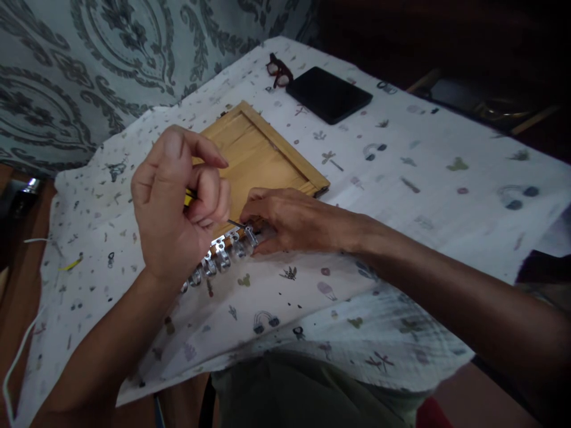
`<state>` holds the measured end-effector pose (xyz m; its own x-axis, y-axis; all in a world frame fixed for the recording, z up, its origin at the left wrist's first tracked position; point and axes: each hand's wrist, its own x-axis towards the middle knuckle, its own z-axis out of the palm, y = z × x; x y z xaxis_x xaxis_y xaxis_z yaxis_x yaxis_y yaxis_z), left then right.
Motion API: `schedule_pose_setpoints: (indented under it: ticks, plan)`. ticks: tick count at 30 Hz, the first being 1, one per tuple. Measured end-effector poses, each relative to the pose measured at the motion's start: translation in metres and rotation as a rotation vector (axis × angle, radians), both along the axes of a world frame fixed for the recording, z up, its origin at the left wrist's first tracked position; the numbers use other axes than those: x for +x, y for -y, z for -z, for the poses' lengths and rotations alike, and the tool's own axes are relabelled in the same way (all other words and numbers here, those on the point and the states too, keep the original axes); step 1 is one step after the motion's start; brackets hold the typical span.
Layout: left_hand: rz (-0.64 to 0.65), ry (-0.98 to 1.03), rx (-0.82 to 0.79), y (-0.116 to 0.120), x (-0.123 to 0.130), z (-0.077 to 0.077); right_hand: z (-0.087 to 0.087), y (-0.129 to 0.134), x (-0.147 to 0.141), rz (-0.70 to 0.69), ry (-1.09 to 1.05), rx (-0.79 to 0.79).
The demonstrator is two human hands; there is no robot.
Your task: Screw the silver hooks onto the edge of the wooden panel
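My left hand [178,196] is closed around the yellow and black handle of a screwdriver [190,196], most of it hidden by the fingers. Its thin dark shaft slants down to a row of shiny metal clips [223,254] along the near edge of a wooden framed panel [263,160]. At the right end of that row, my right hand [285,220] pinches the last metal piece [251,236], where the shaft's tip is. The panel lies on a white patterned cloth.
Beyond the panel, a black tablet [330,94] and dark red glasses [279,71] lie on the cloth [401,172]. A yellow-tipped item [71,264] and a white cable [20,356] are at the left. A patterned sofa [111,53] borders the far left side.
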<state>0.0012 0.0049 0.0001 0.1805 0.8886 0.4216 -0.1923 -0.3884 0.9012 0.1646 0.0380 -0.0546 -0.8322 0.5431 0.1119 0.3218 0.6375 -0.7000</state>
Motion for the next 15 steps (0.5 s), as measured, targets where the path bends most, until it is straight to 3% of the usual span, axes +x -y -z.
schedule_pose_setpoints:
  ticks: [15]
  plan:
    - [-0.05,0.096,0.004,-0.0012,0.0046,0.0013,-0.0026,0.0012,-0.0008,0.019,0.031,-0.02]
